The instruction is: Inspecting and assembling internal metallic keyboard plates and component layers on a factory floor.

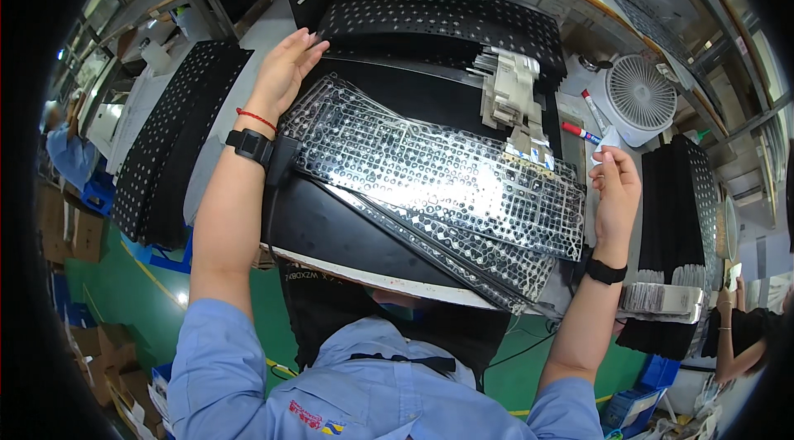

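My left hand (289, 69) is raised at the far left corner of the work surface, its fingers stretched out and holding nothing. In front of me lie clear plastic sheets (430, 167) covered in rows of dark and white ring marks, like keyboard membranes. They overlap at slightly different angles, with bright glare on the top one. Just off their right end, my right hand (616, 192) has its fingers curled, thumb and forefinger closed on a small white piece (609, 144) like paper or film. A bundle of pale flat strips (511, 88) rests behind the sheets.
Black dotted sheets (447, 14) are stacked at the back, with more dotted sheets (169, 134) at left. A white round fan (641, 97) and a red-and-blue marker (581, 133) stand right. Pale stacked pieces (662, 299) sit on black sheets. Other people work at both sides.
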The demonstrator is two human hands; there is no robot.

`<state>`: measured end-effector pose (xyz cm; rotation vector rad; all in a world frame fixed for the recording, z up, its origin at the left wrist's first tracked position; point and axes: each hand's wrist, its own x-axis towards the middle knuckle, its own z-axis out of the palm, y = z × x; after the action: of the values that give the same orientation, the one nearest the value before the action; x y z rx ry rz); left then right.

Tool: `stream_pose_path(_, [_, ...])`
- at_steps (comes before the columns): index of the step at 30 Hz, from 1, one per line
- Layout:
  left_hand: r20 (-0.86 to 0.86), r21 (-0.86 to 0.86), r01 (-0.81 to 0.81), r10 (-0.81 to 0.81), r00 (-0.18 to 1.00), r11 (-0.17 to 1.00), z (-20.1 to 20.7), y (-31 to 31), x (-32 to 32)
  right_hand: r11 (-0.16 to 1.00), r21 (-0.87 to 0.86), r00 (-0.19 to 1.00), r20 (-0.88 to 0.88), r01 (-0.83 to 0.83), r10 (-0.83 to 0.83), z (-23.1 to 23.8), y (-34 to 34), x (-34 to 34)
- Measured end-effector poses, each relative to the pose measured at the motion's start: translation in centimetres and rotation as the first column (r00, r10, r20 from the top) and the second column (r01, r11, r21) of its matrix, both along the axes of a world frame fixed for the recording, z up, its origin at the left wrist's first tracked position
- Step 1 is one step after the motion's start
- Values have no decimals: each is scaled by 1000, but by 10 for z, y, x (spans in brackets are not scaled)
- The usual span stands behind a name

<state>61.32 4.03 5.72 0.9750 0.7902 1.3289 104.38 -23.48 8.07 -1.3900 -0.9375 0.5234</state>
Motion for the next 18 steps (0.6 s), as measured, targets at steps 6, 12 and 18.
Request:
stream_pose_path(6, [-102, 21, 114, -111, 989, 993, 0, 0, -5, 949, -312, 974, 194, -55, 120, -11, 0, 1])
stream_pose_path(12, [-152, 14, 164, -160, 975, 986, -3, 3, -9, 893, -403, 947, 155, -199, 281, -7, -4, -1])
stream_pose_path(18, [-237, -22, 257, -255, 938, 966, 4, -10, 3, 972, -191, 979, 125, -134, 159, -2, -4, -4])
